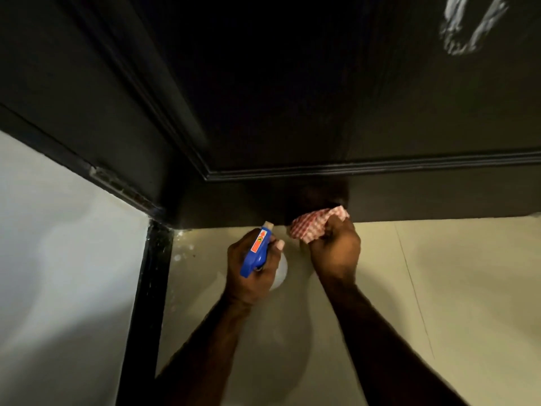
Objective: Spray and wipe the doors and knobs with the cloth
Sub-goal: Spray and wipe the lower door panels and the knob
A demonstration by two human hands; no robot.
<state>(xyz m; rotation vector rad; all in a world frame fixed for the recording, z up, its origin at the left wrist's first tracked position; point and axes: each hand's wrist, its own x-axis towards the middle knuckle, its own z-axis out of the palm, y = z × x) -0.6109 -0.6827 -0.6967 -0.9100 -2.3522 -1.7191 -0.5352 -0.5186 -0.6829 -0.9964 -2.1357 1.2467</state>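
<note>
Red-and-white checked cloth point(317, 224) is bunched in the right hand point(336, 250), fingers curled round it, pressed to the bottom edge of the dark panelled door point(292, 98). Just left, the left hand point(251, 268) grips a blue-topped white spray bottle point(259, 250) above the cream tiled floor point(453, 288).

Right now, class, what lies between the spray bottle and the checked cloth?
In the head view, nothing stands between the spray bottle and the checked cloth: only a narrow gap showing bare pale floor below the dark door.
</note>
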